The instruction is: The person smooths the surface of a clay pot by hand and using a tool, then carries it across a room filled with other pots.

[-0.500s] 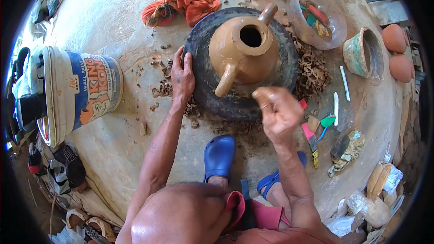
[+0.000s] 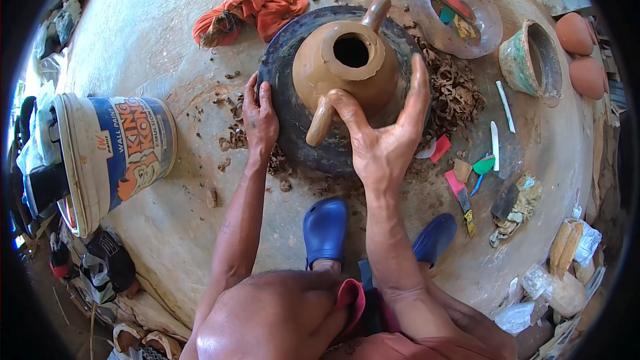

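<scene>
Pot (image 2: 347, 79) stands between wide-spread right hand (image 2: 382, 150) and loosely parted left hand (image 2: 261, 122) touching wheel (image 2: 283, 97).

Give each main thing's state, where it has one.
Clay pot: upright on wheel, mouth open
Left hand: open, at wheel's rim
Right hand: open, thumb at pot handle
Orange cloth: crumpled
Clear bowl: holding coloured pieces
Clay shavings: heaped
Bucket: upright
Green pot: uncovered
Blue clogs: worn
</scene>
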Available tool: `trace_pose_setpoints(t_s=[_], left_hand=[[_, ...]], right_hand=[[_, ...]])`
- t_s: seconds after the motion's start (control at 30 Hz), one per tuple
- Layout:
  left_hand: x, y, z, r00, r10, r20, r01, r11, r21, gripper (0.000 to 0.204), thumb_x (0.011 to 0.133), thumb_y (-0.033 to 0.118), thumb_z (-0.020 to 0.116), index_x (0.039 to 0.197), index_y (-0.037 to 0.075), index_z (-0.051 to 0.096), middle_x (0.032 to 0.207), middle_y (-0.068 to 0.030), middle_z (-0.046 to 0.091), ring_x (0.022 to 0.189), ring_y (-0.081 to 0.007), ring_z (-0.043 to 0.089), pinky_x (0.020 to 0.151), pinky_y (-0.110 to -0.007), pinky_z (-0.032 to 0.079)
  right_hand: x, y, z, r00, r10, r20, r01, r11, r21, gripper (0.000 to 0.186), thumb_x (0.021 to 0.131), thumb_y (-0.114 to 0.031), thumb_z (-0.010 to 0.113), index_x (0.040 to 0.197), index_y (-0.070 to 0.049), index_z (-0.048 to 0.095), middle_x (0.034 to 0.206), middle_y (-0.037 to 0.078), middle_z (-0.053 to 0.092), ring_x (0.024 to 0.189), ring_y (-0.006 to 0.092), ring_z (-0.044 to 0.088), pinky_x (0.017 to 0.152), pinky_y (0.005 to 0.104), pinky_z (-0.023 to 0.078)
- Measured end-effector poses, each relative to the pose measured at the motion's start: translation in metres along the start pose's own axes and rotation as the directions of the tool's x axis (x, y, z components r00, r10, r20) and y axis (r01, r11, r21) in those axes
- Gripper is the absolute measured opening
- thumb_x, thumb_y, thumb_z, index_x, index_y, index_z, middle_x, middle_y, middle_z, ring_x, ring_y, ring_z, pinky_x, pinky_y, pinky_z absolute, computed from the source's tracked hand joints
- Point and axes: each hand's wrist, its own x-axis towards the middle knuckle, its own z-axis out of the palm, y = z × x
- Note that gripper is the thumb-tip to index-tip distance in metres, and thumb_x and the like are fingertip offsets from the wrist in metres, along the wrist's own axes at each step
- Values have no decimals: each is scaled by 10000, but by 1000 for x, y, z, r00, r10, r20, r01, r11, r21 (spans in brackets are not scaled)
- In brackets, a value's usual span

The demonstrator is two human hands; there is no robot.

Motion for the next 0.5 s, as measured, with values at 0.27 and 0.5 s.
trace_pose_setpoints(t_s=[0.27,0.5], left_hand=[[-2,2,6,1000,-16,11,16,1000,-20,480,1132,309,566,1506,10,536,1328,-194,706,1188,-224,679,1037,-347,525],[0,2,-1,999,30,-22,-30,999,-13,479,1132,309,567,1510,17,532,1279,-178,723,1143,-207,686,1004,-343,534]], right_hand=[[24,-10,-15,968,-253,-7,247,951,-186,1128,714,-266,1007,1614,12,386,1643,246,405,1521,407,404,1243,524,355],[34,-13,-20,906,-412,92,421,866,-270,1158,684,-262,1016,1620,-17,381,1625,264,414,1510,453,405,1235,544,361]])
